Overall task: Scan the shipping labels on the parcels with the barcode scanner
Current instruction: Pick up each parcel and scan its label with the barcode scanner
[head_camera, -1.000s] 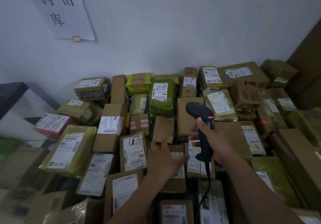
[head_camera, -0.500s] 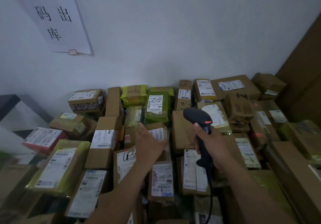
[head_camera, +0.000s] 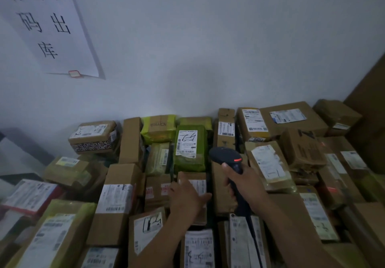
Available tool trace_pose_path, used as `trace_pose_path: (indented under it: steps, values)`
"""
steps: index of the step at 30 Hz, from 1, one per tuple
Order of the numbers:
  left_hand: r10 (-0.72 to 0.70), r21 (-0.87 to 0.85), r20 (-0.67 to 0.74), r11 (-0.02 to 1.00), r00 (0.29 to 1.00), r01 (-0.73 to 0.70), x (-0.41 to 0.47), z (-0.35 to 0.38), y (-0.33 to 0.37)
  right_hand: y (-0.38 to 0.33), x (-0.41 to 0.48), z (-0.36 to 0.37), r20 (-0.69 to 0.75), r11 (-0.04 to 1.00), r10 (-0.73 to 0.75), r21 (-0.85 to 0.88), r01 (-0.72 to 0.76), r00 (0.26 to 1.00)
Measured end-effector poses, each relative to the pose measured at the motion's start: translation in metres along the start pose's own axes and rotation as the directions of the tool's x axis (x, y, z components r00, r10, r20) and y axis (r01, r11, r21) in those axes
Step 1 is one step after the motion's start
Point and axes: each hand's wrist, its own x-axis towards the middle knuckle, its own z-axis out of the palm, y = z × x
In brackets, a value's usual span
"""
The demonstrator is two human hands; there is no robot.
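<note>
Many brown cardboard and green-wrapped parcels with white shipping labels lie packed together against the wall. My right hand grips the handle of the black barcode scanner. Its head is raised over the pile, with a small red light on top, and its cable trails down toward me. My left hand spans a small brown parcel just left of the scanner, fingers at its left edge and thumb across its white label. A green parcel with a handwritten label lies just beyond.
A white paper sign with black characters hangs on the pale wall at upper left. A tall brown board stands at the right edge. A dark ledge shows at the far left beside the pile.
My left hand moved forward from the near parcels to the small brown parcel, which now shows its label face up. The view tilted upward. The scanner stayed raised in my right hand.
</note>
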Motion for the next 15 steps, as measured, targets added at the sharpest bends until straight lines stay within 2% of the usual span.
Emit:
trace_pose_path:
  steps: [2,4,6,9,12,15]
  values:
    - [0.015,0.014,-0.081,1.0,0.997,-0.014,0.009,-0.007,0.001,0.001,0.012,0.005,0.003,1.0,-0.004,0.004,0.004,1.0]
    - [0.094,0.016,-0.26,0.996,0.961,-0.093,0.025,-0.015,0.004,-0.002,0.026,0.007,-0.025,0.999,-0.019,0.025,0.02,1.0]
    - [0.131,-0.035,-0.339,0.988,0.931,-0.152,0.047,-0.023,0.009,-0.005,0.04,0.007,-0.052,0.996,-0.034,0.079,0.038,0.998]
    - [0.073,-0.11,-0.228,0.989,0.971,-0.1,0.081,-0.029,0.017,0.003,0.053,0.004,-0.032,0.993,-0.018,0.113,0.022,0.999]
    - [-0.029,-0.305,-0.059,0.952,0.998,0.01,0.11,-0.03,0.012,0.019,0.063,0.002,-0.015,0.981,0.064,0.184,-0.06,0.998]
    - [-0.009,-0.45,0.047,0.892,0.999,0.029,0.123,-0.029,0.0,0.032,0.073,0.005,0.021,0.93,0.137,0.341,-0.136,0.99]
